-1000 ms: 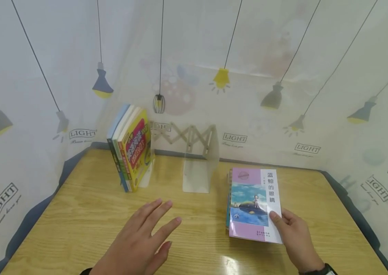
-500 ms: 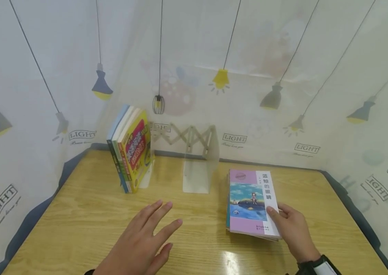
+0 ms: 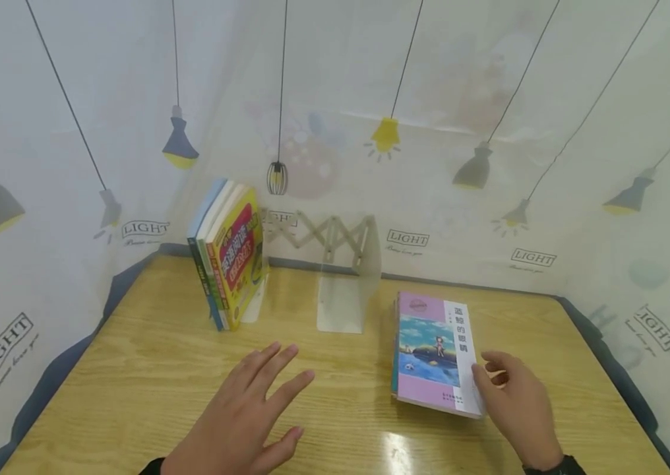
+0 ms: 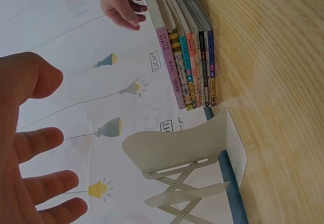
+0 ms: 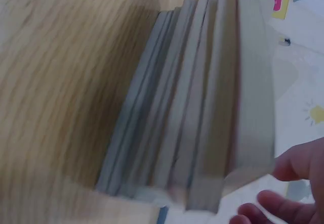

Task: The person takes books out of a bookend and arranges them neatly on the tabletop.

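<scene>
A pink and white paperback (image 3: 430,356) with a sea picture on its cover lies on top of a stack of several books (image 4: 187,57) at the right of the table. At its right edge is my right hand (image 3: 516,402), the fingers loosely bent. In the right wrist view the thumb (image 5: 296,163) is right at the top book's corner, and the other fingers spread apart from the pages. My left hand (image 3: 246,409) hovers over the table's front middle with spread fingers and nothing in it. The right wrist view shows the stack's page edges.
Upright books, a yellow one (image 3: 237,257) in front, stand at the back left against an expanding bookend rack (image 3: 329,241) with crossed struts. Its right end plate (image 3: 339,307) rests on the wooden table (image 3: 133,382). Lamp-print cloth (image 3: 335,79) hangs around the table.
The pink and white paperback has come down and left onto the stack. My right hand has loosened from its edge. The left hand has stayed nearly in place, its thumb a little wider.
</scene>
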The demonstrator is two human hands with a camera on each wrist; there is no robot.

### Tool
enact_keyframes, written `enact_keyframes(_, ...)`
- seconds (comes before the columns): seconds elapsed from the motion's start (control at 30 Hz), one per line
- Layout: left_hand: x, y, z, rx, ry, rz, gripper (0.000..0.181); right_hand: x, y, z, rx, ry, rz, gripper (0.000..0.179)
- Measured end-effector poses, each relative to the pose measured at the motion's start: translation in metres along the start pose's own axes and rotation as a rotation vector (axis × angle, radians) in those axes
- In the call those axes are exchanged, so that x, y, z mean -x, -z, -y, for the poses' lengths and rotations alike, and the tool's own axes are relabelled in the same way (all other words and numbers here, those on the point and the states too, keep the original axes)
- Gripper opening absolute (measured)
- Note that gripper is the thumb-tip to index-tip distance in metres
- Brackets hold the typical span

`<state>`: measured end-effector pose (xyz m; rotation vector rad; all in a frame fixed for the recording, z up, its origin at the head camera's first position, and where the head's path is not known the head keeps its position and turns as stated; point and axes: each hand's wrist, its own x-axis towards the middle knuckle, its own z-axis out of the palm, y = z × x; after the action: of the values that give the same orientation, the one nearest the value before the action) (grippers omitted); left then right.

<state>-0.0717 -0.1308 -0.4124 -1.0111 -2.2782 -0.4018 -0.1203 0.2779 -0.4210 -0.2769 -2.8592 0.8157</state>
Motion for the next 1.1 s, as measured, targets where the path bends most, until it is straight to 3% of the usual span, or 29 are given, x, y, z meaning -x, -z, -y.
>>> enact_keyframes(0.1,0.0,0.0,0.0,0.014,0.035,0.025,0.056,0.008,-0.006,0.013,-0.05,0.177,-0.074,0.038)
enact_keyframes(0.2,-0.001,0.0,-0.001,0.027,0.085,0.07,0.06,0.018,-0.012,0.028,-0.123,0.36,-0.066,0.035)
enact_keyframes(0.43,-0.005,-0.001,-0.002,0.043,0.2,0.157,0.068,0.038,-0.015,0.063,-0.16,0.614,0.102,0.064)
enact_keyframes(0.63,-0.01,0.001,-0.006,0.032,0.264,0.17,0.071,0.052,-0.011,0.079,-0.066,0.794,0.257,0.088)
enact_keyframes(0.87,-0.009,-0.005,0.002,-0.027,0.247,0.143,0.073,0.055,-0.013,0.088,-0.027,0.834,0.232,0.086)
enact_keyframes(0.97,-0.012,-0.003,0.013,-0.049,0.255,0.145,0.071,0.054,-0.015,0.088,-0.032,0.841,0.212,0.086)
enact_keyframes(1.1,-0.025,0.007,0.036,-0.12,0.272,0.133,0.066,0.055,-0.018,0.086,-0.049,0.825,0.211,0.084)
